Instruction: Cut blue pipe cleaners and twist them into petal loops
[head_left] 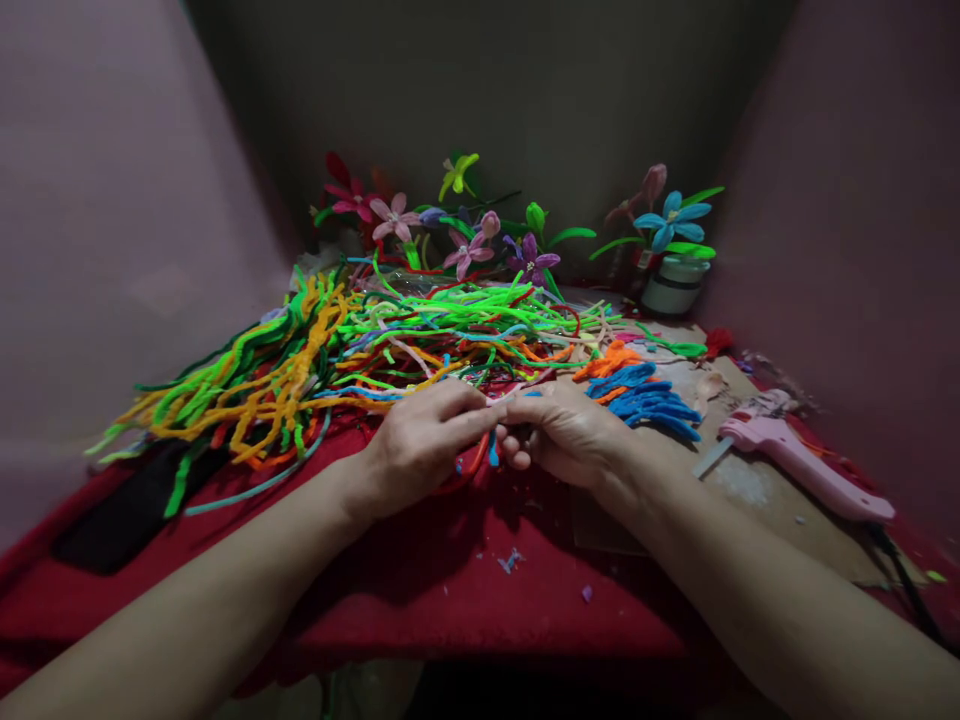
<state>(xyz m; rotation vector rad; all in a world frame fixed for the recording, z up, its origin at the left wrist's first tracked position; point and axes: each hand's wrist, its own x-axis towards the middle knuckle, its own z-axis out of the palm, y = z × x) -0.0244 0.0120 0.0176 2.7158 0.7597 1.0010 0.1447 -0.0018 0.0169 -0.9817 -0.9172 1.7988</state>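
Note:
My left hand and my right hand meet fingertip to fingertip above the front of the table. Both are closed in a pinch on a short blue pipe cleaner, mostly hidden by the fingers; its end pokes out below them. Just behind the hands spreads a big heap of loose pipe cleaners, mostly green with red, blue and pink among them. To the right of my right hand lies a stack of blue bent pipe-cleaner pieces, with orange pieces behind it.
Orange and green pipe cleaners hang over a black flat object at left. A pink glue gun rests on cardboard at right. Pipe-cleaner flowers and a jar stand behind. Scraps dot the red cloth.

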